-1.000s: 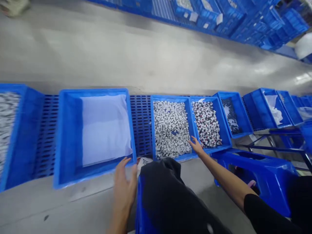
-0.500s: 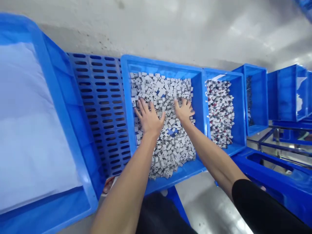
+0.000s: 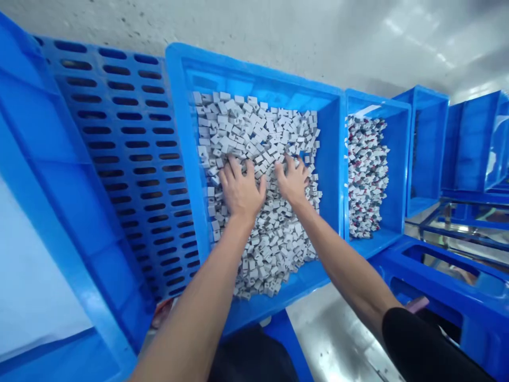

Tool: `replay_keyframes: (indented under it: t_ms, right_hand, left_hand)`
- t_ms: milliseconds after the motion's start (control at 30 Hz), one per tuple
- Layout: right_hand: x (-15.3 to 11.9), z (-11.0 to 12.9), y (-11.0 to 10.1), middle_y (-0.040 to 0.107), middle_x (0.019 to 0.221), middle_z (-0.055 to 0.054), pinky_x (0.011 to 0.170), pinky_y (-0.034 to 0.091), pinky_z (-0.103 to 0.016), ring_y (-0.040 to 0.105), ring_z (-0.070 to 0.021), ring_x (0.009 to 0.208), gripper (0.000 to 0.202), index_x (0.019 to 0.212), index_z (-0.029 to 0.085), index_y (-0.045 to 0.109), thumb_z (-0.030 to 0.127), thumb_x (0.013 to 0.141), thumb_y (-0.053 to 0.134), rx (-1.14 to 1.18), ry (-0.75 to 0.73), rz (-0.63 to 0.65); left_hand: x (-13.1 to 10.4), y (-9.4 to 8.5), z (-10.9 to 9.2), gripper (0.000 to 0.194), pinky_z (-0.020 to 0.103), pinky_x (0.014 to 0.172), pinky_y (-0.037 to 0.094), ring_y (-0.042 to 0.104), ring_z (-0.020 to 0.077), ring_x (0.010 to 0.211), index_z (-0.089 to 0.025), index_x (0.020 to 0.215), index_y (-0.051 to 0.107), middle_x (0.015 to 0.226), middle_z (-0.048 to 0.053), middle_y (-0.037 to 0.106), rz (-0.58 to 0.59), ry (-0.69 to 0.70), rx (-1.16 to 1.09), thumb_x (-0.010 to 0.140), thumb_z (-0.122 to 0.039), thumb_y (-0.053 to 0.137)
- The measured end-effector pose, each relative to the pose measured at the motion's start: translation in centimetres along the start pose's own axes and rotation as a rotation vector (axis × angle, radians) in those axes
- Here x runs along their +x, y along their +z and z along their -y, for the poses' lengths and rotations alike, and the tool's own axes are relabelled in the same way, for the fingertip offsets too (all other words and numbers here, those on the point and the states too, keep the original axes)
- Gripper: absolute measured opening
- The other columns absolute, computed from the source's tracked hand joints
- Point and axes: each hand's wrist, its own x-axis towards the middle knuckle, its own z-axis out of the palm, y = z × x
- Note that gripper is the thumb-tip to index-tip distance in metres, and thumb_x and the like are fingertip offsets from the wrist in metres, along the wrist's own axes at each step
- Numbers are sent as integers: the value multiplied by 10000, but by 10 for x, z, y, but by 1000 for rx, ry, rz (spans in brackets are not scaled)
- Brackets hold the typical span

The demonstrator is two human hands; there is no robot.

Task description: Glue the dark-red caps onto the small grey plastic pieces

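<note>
Beyond you lies a smooth grey floor (image 3: 278,26) streaked with white reflected light; to your right stands a glossy blue plastic stool (image 3: 437,281) with slotted openings.

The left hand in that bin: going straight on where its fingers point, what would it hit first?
The left hand would likely meet more small grey pieces right at its fingertips, then the blue bin's far wall; finger depth is unclear.
</note>
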Motion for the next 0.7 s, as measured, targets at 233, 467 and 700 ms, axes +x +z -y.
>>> replay_keyframes:
  t_ms: [233, 467, 700]
  right_hand:
    - [17, 0, -19, 697, 1486, -181, 1269, 419, -731, 564, -450, 1445, 598, 1416, 260, 735, 731, 1112, 524, -1, -18, 77]
    - [28, -7, -41, 748, 1000, -71, 1023, 551, -435, 670, -300, 1058, 464, 916, 242, 685, 627, 1092, 493, 61, -63, 212]
    - [57, -4, -49, 763, 959, -113, 1075, 569, -525, 711, -372, 1122, 448, 878, 211, 721, 643, 994, 742, 142, -58, 368]
  left_hand:
    - [7, -7, 2, 458, 667, 1291, 438, 612, 505, 1437, -93, 1442, 721, 1419, 286, 613, -14, -60, -18, 1117, -382, 576]
    - [22, -10, -2, 540, 604, 1142, 572, 637, 498, 1381, -60, 1532, 651, 1475, 313, 603, -9, -94, -42, 1106, -388, 607]
    - [2, -14, -3, 540, 746, 1267, 466, 545, 573, 1514, -67, 1563, 653, 1644, 335, 572, 59, -88, -20, 1129, -345, 491]
